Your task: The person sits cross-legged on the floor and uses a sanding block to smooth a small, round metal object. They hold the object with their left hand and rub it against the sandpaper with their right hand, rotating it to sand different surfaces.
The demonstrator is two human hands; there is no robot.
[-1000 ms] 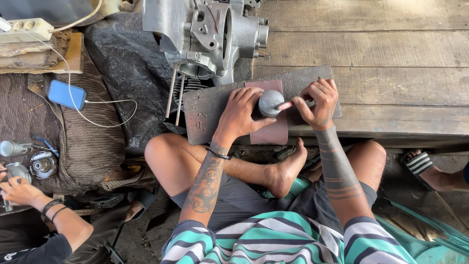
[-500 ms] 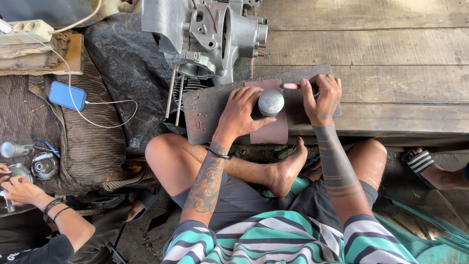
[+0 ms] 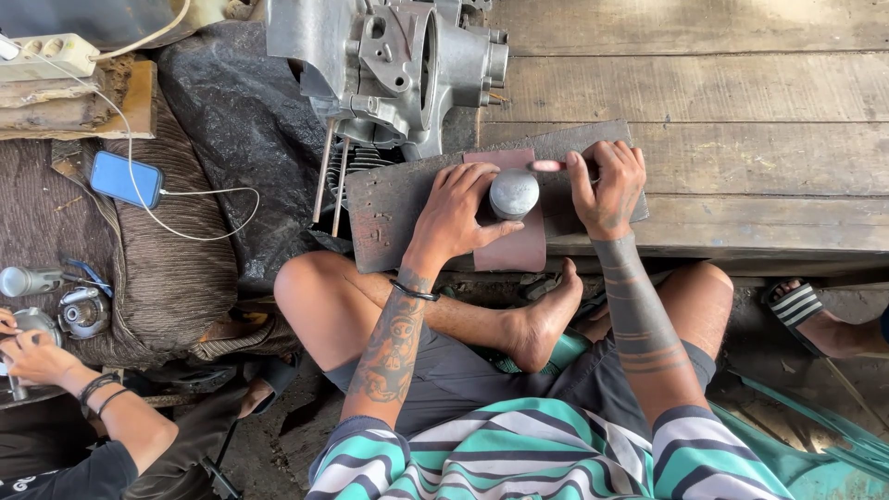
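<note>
**Piston on abrasive sheet: position after stroke**

Since the earlier frames, the metal piston (image 3: 514, 193) has slid from beside the right hand toward the left hand, and the co-worker's hand (image 3: 37, 356) at the far left has shifted slightly.

Left hand (image 3: 460, 211): palm down, fingers spread, thumb and fingers curved around the near side of the piston, gripping it and pressing it onto the reddish abrasive sheet (image 3: 509, 245). The wrist carries a dark band.

Right hand (image 3: 607, 190): fingers bent, pressing flat on the far right part of the sheet. A small pink object (image 3: 547, 166) sits at the fingertips; whether it is pinched or only touched cannot be told.

The sheet lies on a flat dark slab (image 3: 389, 208), which rests on the wooden planks (image 3: 741, 139). The slab's near edge overhangs the person's crossed legs. Open slab surface lies left of the left hand; bare planks extend right of the right hand.

Just beyond the left hand stands a grey engine casing (image 3: 398, 65). Well left of it, a blue phone (image 3: 125, 179) lies on its cable.
</note>
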